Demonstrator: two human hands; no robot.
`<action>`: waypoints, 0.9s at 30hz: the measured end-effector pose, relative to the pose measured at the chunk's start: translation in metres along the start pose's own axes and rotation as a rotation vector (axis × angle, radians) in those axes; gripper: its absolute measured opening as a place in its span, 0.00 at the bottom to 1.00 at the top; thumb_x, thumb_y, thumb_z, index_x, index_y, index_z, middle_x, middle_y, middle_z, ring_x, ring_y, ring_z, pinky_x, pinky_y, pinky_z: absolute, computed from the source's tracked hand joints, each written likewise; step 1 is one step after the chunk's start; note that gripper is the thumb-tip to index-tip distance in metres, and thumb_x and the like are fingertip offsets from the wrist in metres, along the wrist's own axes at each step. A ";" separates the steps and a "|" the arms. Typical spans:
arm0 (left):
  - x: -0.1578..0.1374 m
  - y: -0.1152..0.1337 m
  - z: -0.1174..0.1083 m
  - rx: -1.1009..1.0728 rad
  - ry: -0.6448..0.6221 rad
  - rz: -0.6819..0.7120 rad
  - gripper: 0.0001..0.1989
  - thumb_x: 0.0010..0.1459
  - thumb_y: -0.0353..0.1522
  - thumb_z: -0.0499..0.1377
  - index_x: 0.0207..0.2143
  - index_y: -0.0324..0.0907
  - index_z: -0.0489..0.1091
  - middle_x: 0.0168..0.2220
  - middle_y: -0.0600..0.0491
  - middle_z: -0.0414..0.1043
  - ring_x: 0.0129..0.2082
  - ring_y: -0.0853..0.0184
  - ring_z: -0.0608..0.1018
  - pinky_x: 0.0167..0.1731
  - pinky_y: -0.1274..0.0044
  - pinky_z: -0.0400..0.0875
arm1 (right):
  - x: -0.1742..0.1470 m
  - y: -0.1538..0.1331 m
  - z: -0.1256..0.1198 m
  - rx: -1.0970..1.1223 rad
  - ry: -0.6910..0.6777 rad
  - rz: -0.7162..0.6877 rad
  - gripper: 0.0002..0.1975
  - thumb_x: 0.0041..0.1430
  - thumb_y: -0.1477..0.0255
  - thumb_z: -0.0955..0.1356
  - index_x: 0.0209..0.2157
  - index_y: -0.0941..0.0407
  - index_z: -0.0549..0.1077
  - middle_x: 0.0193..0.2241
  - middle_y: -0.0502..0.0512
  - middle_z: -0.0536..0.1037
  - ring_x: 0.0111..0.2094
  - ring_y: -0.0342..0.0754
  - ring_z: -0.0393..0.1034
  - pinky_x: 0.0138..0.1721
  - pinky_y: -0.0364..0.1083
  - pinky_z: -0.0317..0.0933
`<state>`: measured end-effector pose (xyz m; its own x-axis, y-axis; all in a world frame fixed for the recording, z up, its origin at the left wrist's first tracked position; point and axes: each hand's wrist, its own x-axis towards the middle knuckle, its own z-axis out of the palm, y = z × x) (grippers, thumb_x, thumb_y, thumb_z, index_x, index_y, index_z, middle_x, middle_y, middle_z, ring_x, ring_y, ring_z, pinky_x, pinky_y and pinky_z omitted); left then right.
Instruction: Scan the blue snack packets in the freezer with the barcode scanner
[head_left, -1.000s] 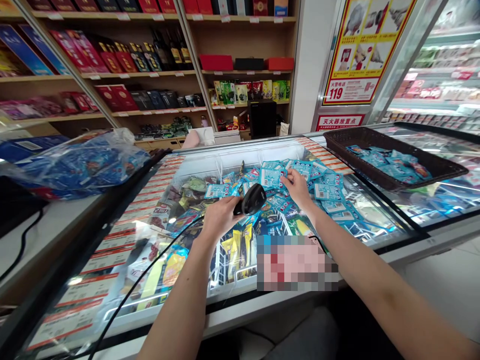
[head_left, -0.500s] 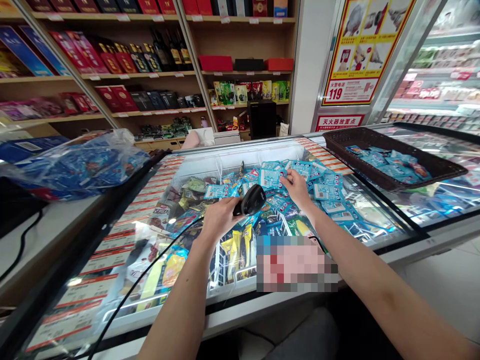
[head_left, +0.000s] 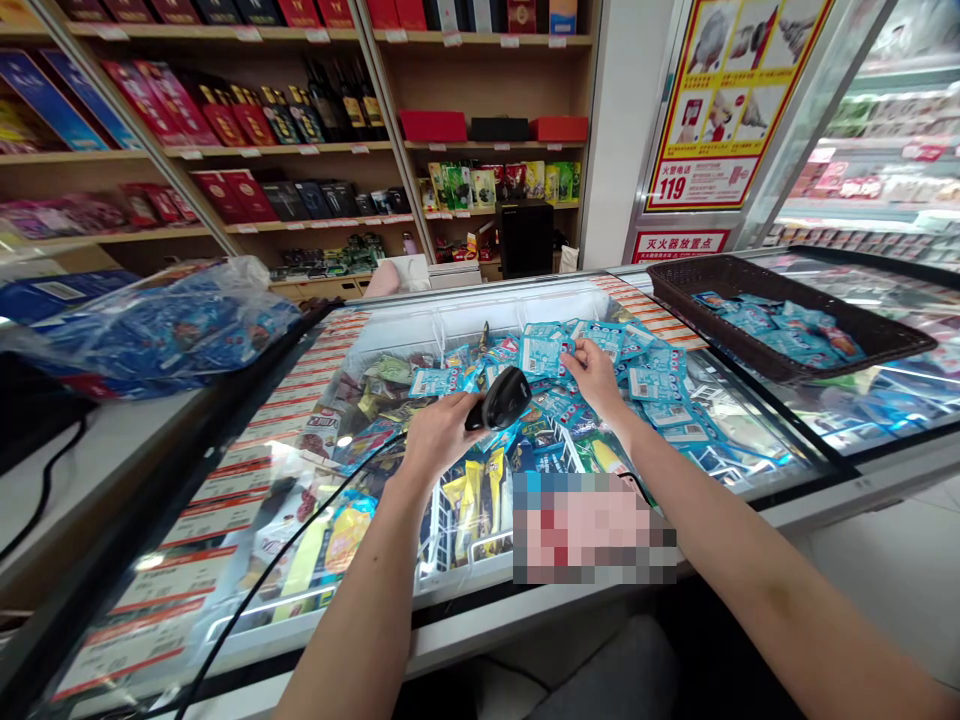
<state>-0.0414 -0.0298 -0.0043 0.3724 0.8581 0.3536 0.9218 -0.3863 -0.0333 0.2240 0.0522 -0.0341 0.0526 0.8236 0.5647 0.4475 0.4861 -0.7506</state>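
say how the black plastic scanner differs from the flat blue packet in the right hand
The black plastic scanner is thick and rounded; the flat blue packet is thin and printed.
The scanner is corded; the packet is not.
The left hand wraps the scanner's handle; the right hand pinches the packet's edge.
Both are held.

The scanner (head_left: 508,398) you held looked to be smooth plastic with a soft sheen, its cable (head_left: 315,512) had a smooth rubbery look, and the packets (head_left: 545,355) under your fingers were of thin glossy film, lightly creased. Beneath them you had a smooth, reflective glass top (head_left: 345,440) with flat labels (head_left: 161,590) that looked like paper, while the basket (head_left: 709,328) beside it seemed rough, woven-looking plastic. Around you, the bag (head_left: 187,320) was clear, shiny, crinkled plastic, and the shelves (head_left: 262,152) appeared smooth, matt wood or wood-effect board.
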 end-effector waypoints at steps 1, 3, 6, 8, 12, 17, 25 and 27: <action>0.000 -0.001 0.000 0.001 0.008 -0.012 0.20 0.54 0.42 0.55 0.49 0.48 0.65 0.43 0.52 0.73 0.42 0.62 0.75 0.31 0.76 0.65 | 0.000 -0.001 -0.001 -0.004 0.007 0.007 0.14 0.56 0.59 0.62 0.39 0.54 0.66 0.18 0.46 0.68 0.21 0.45 0.62 0.28 0.45 0.57; -0.001 -0.004 0.001 0.005 0.029 -0.047 0.20 0.54 0.42 0.55 0.48 0.47 0.66 0.43 0.51 0.73 0.42 0.61 0.75 0.31 0.77 0.64 | -0.001 -0.003 -0.002 0.013 0.026 0.032 0.18 0.56 0.59 0.63 0.44 0.54 0.65 0.16 0.44 0.64 0.18 0.45 0.59 0.25 0.46 0.57; -0.001 -0.011 0.000 0.020 0.065 -0.116 0.19 0.54 0.43 0.55 0.47 0.47 0.66 0.43 0.51 0.73 0.42 0.61 0.75 0.31 0.76 0.64 | -0.002 -0.007 -0.006 0.107 0.031 0.092 0.22 0.56 0.59 0.62 0.50 0.53 0.61 0.17 0.45 0.64 0.15 0.44 0.58 0.20 0.46 0.56; -0.002 -0.016 -0.002 0.033 0.084 -0.164 0.19 0.54 0.43 0.55 0.47 0.47 0.66 0.43 0.51 0.73 0.41 0.61 0.75 0.30 0.76 0.63 | -0.001 -0.006 -0.007 0.163 0.027 0.128 0.22 0.56 0.59 0.62 0.51 0.53 0.61 0.18 0.45 0.65 0.14 0.44 0.59 0.18 0.46 0.57; -0.005 -0.025 -0.006 0.045 0.104 -0.260 0.20 0.53 0.44 0.55 0.46 0.47 0.67 0.42 0.51 0.74 0.40 0.60 0.75 0.29 0.76 0.63 | 0.004 0.000 -0.003 0.271 0.036 0.157 0.24 0.52 0.59 0.65 0.50 0.54 0.63 0.19 0.45 0.63 0.18 0.45 0.63 0.20 0.47 0.63; -0.008 -0.034 -0.008 0.061 0.147 -0.357 0.20 0.53 0.47 0.53 0.45 0.47 0.67 0.41 0.51 0.74 0.39 0.60 0.76 0.27 0.76 0.62 | 0.005 0.003 0.000 0.189 0.022 0.091 0.29 0.49 0.62 0.68 0.53 0.56 0.62 0.24 0.48 0.68 0.24 0.47 0.66 0.29 0.50 0.66; -0.011 -0.042 -0.010 0.046 0.145 -0.437 0.20 0.54 0.46 0.53 0.45 0.46 0.68 0.40 0.49 0.74 0.39 0.59 0.75 0.27 0.76 0.62 | -0.004 -0.004 -0.001 -0.262 0.055 -0.074 0.25 0.54 0.64 0.66 0.52 0.59 0.65 0.32 0.59 0.73 0.34 0.53 0.68 0.43 0.55 0.61; -0.011 -0.043 -0.010 0.039 0.146 -0.463 0.21 0.53 0.46 0.53 0.46 0.46 0.68 0.41 0.49 0.74 0.40 0.59 0.75 0.28 0.76 0.62 | -0.005 -0.006 -0.002 -0.334 0.085 -0.137 0.23 0.55 0.62 0.65 0.51 0.59 0.66 0.43 0.64 0.70 0.42 0.54 0.66 0.47 0.55 0.59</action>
<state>-0.0864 -0.0259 0.0026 -0.0947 0.8794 0.4666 0.9914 0.0406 0.1247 0.2226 0.0444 -0.0320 0.0391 0.7234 0.6893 0.7217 0.4566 -0.5202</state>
